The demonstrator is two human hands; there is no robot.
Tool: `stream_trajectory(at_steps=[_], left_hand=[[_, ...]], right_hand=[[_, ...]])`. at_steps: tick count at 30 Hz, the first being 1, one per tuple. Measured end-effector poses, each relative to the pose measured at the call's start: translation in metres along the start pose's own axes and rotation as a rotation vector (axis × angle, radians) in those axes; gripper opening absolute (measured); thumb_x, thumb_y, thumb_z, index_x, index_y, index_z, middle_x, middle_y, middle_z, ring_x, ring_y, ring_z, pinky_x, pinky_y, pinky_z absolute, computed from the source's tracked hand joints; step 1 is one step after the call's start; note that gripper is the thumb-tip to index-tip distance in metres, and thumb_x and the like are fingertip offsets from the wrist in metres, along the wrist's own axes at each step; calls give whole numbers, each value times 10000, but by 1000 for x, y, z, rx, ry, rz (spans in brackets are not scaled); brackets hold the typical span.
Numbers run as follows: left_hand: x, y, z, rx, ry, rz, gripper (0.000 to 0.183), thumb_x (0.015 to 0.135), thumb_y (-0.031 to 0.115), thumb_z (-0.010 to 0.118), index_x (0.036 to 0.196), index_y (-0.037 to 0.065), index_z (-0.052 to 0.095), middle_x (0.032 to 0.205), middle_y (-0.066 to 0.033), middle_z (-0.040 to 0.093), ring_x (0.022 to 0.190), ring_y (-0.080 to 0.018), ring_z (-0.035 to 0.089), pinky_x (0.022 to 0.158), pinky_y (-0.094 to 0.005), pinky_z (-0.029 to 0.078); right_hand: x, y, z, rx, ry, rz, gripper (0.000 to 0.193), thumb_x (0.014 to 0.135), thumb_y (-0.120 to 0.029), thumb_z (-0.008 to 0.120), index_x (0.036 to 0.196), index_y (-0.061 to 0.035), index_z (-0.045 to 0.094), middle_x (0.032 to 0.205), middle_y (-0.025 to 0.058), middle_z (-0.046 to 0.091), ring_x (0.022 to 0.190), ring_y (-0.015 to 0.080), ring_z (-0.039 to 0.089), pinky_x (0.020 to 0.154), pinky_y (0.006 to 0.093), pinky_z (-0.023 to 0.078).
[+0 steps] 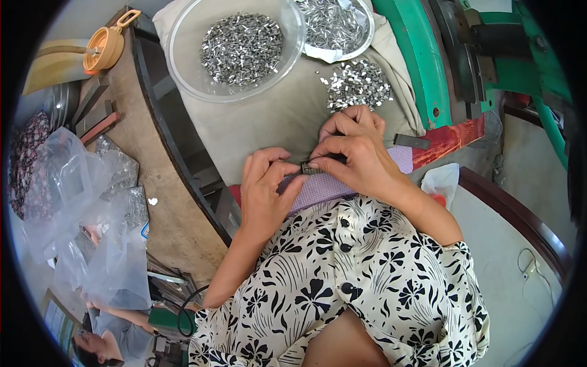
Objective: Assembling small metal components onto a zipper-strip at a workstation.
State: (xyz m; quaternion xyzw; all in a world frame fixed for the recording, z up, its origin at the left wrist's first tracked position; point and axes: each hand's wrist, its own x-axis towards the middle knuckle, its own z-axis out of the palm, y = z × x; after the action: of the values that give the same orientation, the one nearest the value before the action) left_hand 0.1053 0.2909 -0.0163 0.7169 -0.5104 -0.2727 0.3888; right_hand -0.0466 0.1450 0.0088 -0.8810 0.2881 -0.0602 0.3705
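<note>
Both hands meet over a small dark grey block with a row of fine ridges (313, 169), at the near edge of a cloth-covered surface (257, 125). My left hand (264, 191) is closed, thumb and fingertips at the block's left end. From the right, my right hand (361, 150) pinches at the block's top with thumb and forefinger, partly covering it. Whether a tiny metal piece is between those fingertips is too small to tell. Beyond my right hand lies a loose heap of small shiny metal pieces (359, 85). A purple checked cloth (318, 191) lies under the block.
Behind stand a clear plastic tub (183, 76) of metal pieces and a white bowl (370, 37) of thin metal pieces. A dark bar (412, 141) lies right. Green machinery (422, 67) rises at right. Plastic bags (110, 238) cover the left bench; another person (116, 333) sits lower left.
</note>
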Motion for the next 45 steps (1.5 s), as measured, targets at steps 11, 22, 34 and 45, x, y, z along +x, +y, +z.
stream_trajectory(at_steps=[11, 22, 34, 45], left_hand=[[0, 4, -1, 13, -14, -33, 235, 703, 78, 825, 886, 18, 690, 1079, -101, 620, 970, -296, 566, 834, -384, 463], [0, 4, -2, 13, -19, -47, 246, 696, 59, 828, 895, 26, 688, 1078, -110, 631, 1007, -278, 588, 850, -358, 478], [0, 4, -1, 20, -21, -49, 261, 695, 56, 829, 913, 31, 688, 1081, -105, 632, 1017, -275, 585, 859, -360, 476], [8, 11, -12, 14, -94, -76, 266, 701, 59, 826, 922, 14, 686, 1092, -117, 631, 1036, -283, 587, 886, -362, 472]], right_hand=[[-3, 1, -2, -36, 8, -18, 122, 748, -223, 812, 819, -136, 765, 990, -17, 607, 1084, 237, 477, 963, 422, 282], [-8, 12, -12, 54, 0, -22, 122, 785, -192, 797, 867, -106, 768, 1016, -20, 642, 1063, 224, 496, 956, 388, 329], [-13, 12, -7, 34, 78, -39, 133, 709, -161, 830, 798, -110, 746, 990, -20, 637, 1046, 242, 502, 937, 380, 356], [-7, 19, -21, -15, 84, -205, 166, 700, -207, 835, 851, -154, 787, 973, -50, 652, 1042, 226, 520, 933, 394, 335]])
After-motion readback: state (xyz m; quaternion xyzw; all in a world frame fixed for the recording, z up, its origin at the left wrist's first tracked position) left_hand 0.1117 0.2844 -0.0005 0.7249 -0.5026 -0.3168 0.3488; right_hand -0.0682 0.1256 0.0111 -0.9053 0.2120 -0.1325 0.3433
